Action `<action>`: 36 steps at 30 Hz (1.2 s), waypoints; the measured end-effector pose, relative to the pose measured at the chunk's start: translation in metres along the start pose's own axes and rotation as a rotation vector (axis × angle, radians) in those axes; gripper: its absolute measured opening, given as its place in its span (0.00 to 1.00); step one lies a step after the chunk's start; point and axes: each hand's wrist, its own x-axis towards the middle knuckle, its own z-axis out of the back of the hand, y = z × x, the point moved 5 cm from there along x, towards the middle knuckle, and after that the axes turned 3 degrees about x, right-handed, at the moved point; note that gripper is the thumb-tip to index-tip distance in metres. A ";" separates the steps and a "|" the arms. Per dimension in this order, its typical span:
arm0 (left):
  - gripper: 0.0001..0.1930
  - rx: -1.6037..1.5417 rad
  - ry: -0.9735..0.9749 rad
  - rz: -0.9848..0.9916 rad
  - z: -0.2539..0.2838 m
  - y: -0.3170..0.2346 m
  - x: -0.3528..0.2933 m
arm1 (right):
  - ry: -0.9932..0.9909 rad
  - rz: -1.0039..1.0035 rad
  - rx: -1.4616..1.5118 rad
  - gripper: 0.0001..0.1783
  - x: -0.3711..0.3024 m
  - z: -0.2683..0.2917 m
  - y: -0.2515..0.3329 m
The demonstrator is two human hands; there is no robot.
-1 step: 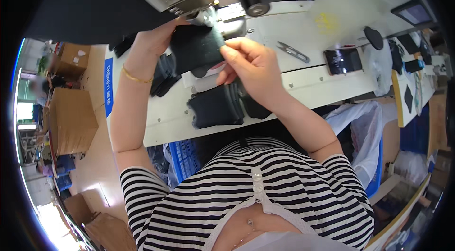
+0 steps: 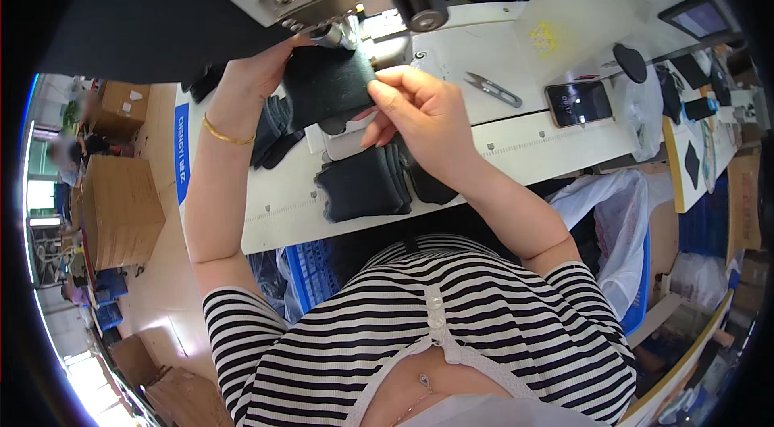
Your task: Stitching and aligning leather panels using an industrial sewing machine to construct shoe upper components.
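A dark fabric piece is stretched between my hands, its far edge under the lit needle area of a sewing machine. Against the piece's left edge is my left hand, closed on it; the fingertips are largely hidden by the machine. My right hand pinches the right edge between thumb and forefinger, the other fingers curled below. Just nearer to me lies a stack of similar dark pieces, with another dark pile beside my left wrist.
Thread snips and a phone lie on the white table to the right. A large black panel covers the far left. Below the table stand a blue basket and a white plastic bag. Cardboard boxes sit at left.
The whole view has shifted slightly. Both hands keep their hold on the dark fabric piece, which shows little movement under the machine.
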 end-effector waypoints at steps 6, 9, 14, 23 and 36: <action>0.12 -0.129 0.045 -0.157 0.005 -0.002 0.008 | 0.002 0.041 -0.029 0.12 0.006 -0.003 0.001; 0.12 -0.121 0.107 -0.263 -0.001 -0.015 0.004 | -0.010 0.060 -0.043 0.13 0.009 -0.004 -0.001; 0.16 0.761 -0.341 -0.680 -0.029 -0.039 -0.054 | -0.040 0.080 -0.010 0.11 0.010 -0.005 0.001; 0.20 0.689 -0.152 -0.796 -0.048 -0.028 -0.091 | -0.030 0.097 -0.062 0.11 0.004 -0.003 0.001; 0.14 1.074 -0.267 -1.319 -0.075 -0.037 -0.116 | 0.028 0.092 -0.133 0.11 0.004 0.003 0.008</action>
